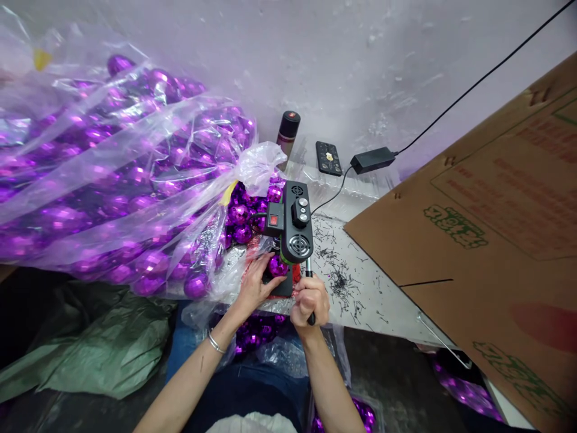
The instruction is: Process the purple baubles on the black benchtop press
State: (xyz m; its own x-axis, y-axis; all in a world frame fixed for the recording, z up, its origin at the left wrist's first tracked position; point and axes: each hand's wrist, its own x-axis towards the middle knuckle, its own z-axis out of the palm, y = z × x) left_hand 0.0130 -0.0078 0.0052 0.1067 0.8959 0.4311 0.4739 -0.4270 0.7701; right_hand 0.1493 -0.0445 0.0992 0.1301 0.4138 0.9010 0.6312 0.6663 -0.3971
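Observation:
A black bench machine (pixel 296 222) with round vents, silver knobs and a red switch stands on the white table. Under its near end sits a shiny purple faceted ball (pixel 277 265). My left hand (pixel 259 281) holds this ball, thumb on the near side and fingers on the far left. Wrapped round the black grip of the machine's lever handle (pixel 309 273) is my right hand (pixel 311 300). More purple balls (pixel 241 219) lie just left of the machine, at the mouth of a clear plastic bag (pixel 180 138) full of them.
Small black pins (pixel 340 279) are scattered on the white table (pixel 374 300). A phone (pixel 329 158), a power adapter (pixel 372 160) with its cord, and a dark bottle (pixel 288 129) stand or lie behind. A big cardboard box (pixel 487 240) blocks the right. More balls (pixel 256 334) lie below the table edge.

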